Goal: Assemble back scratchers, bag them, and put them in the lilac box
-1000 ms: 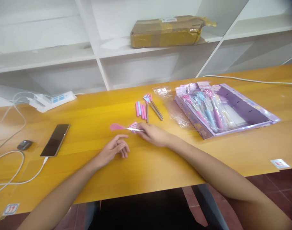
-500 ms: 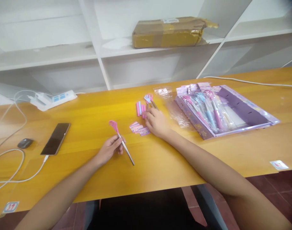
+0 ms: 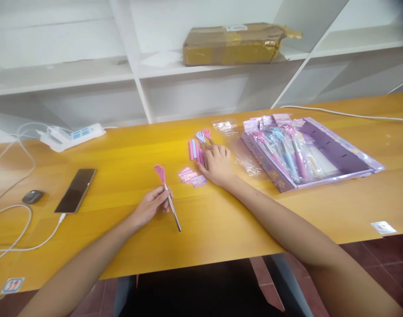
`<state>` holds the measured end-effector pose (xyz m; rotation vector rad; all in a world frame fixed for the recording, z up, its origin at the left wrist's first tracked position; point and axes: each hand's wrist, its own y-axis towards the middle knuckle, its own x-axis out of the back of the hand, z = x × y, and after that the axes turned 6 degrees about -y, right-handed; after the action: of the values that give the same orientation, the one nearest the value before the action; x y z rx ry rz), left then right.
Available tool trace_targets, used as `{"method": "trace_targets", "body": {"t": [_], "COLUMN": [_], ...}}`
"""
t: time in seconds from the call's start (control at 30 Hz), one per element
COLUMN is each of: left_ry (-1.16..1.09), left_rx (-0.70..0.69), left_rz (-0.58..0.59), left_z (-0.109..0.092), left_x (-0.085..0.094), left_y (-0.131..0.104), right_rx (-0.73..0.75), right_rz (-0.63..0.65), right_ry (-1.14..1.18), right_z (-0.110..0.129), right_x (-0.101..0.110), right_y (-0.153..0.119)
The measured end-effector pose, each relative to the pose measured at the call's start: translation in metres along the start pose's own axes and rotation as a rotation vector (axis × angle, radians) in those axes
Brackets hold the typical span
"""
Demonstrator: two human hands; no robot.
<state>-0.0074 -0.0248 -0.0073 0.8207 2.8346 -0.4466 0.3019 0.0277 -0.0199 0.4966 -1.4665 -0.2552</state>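
My left hand [image 3: 154, 204] is closed around the metal rod of a back scratcher [image 3: 172, 207] with a pink hand-shaped head, held at a slant above the table, head pointing away. My right hand [image 3: 218, 165] lies over the metal rods of two other back scratchers, fingers bent and thumb apart. A blue head [image 3: 200, 137] and a pink head [image 3: 207, 133] stick out beyond its fingers. One rod end shows between thumb and fingers. Beside the hand lie several pink and blue handle sleeves [image 3: 194, 149], partly covered. Small printed cards [image 3: 190, 176] lie just left of the right hand.
A purple display box [image 3: 333, 136] at right holds several bagged back scratchers [image 3: 289, 154]. Clear plastic wrappers [image 3: 249, 165] lie beside it. A phone [image 3: 76, 190] on a cable, a dark earbud case [image 3: 33, 197] and a power strip [image 3: 74, 136] are at left. A taped carton [image 3: 234, 44] sits on the shelf.
My right hand has settled further over the rods, and the blue head has shifted left, away from the pink one. The back scratcher in my left hand has tilted slightly more upright.
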Motion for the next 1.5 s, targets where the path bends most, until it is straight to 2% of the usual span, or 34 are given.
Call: {"method": "trace_targets", "body": {"t": [0.4,0.57,0.7,0.77,0.83,0.97,1.03,1.1,1.2,1.37,1.43,1.5], "left_ry": [0.057,0.075,0.147,0.195,0.221,0.204,0.144,0.073,0.068,0.180,0.169,0.152], "left_rx": [0.001,-0.004,-0.119,-0.182,-0.212,-0.222,-0.213,-0.163,-0.034,0.161,0.154,0.110], "left_rz": [0.013,0.017,0.026,0.031,0.046,0.111,0.132,0.134,0.171,0.366,0.364,0.316], "left_z": [0.000,0.000,-0.007,-0.011,-0.014,-0.011,-0.007,-0.005,-0.005,-0.010,-0.010,-0.009], "left_x": [0.001,0.001,-0.003,-0.004,-0.004,-0.003,-0.003,-0.003,-0.005,-0.013,-0.015,-0.016], "left_y": [-0.001,-0.001,-0.003,-0.004,-0.004,-0.005,-0.005,-0.006,-0.009,-0.015,-0.015,-0.014], "right_rx": [-0.016,-0.109,-0.136,-0.044,0.122,0.451,0.528,0.526,0.391,0.155,0.103,0.012], "right_rz": [-0.052,-0.112,-0.138,-0.121,-0.095,-0.057,-0.013,0.059,0.227,0.574,0.661,0.677], "right_ry": [0.050,0.062,0.270,0.427,0.536,0.597,0.599,0.648,0.904,1.411,1.524,1.586], "right_z": [-0.001,-0.006,0.002,0.016,0.035,0.070,0.077,0.077,0.073,0.080,0.084,0.084], "right_x": [-0.007,0.002,0.017,0.025,0.031,0.037,0.041,0.045,0.052,0.050,0.047,0.044], "right_y": [-0.003,0.001,-0.002,-0.009,-0.021,-0.042,-0.046,-0.046,-0.042,-0.046,-0.048,-0.047]}}
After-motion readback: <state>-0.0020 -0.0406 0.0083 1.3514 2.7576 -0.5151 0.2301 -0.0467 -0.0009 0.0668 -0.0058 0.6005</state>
